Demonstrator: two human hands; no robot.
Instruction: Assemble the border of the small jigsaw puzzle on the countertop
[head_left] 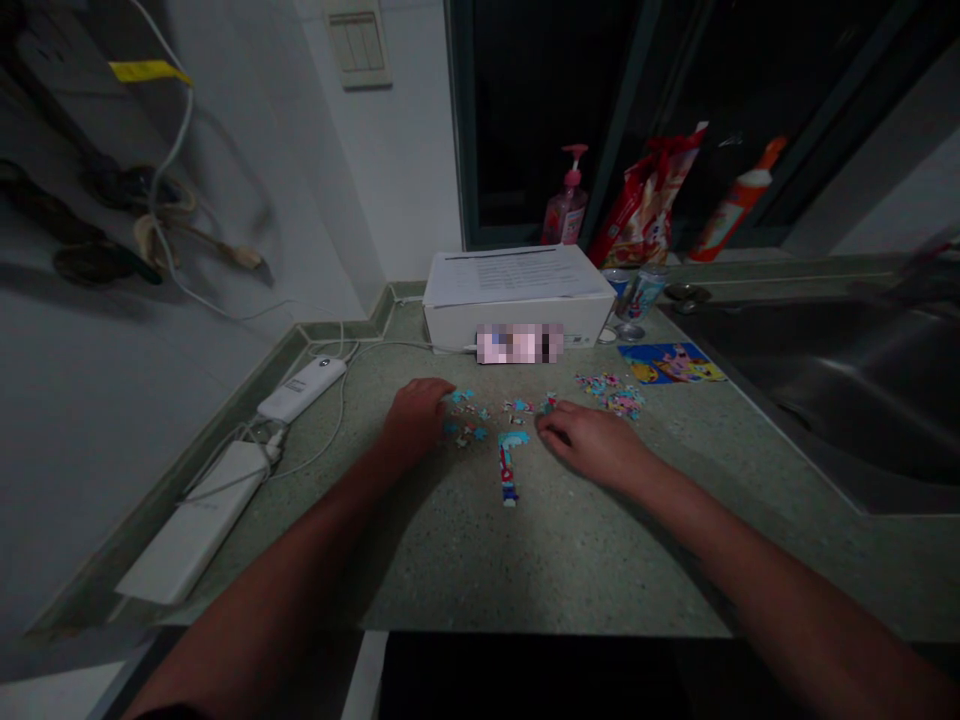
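My left hand (416, 415) rests on the counter beside several loose jigsaw puzzle pieces (465, 408). Its forefinger reaches toward the blue ones, while the other fingers are partly hidden. Opposite it, my right hand (581, 435) has its fingers curled together on the counter; anything between them is too small to make out. A red and teal piece (551, 401) lies by its knuckles. Between my hands a joined strip of puzzle pieces (507, 465) forms a corner, with a short light-blue top and a longer red and blue side running toward me. More loose pieces (517, 406) lie just beyond it.
A pile of pieces (611, 393) and a colourful cartoon picture card (671, 363) lie to the right, near the metal sink (840, 390). At the back stands a white box (517, 290) with a phone (519, 344) against it. Power strips (199, 525) and cables occupy the left.
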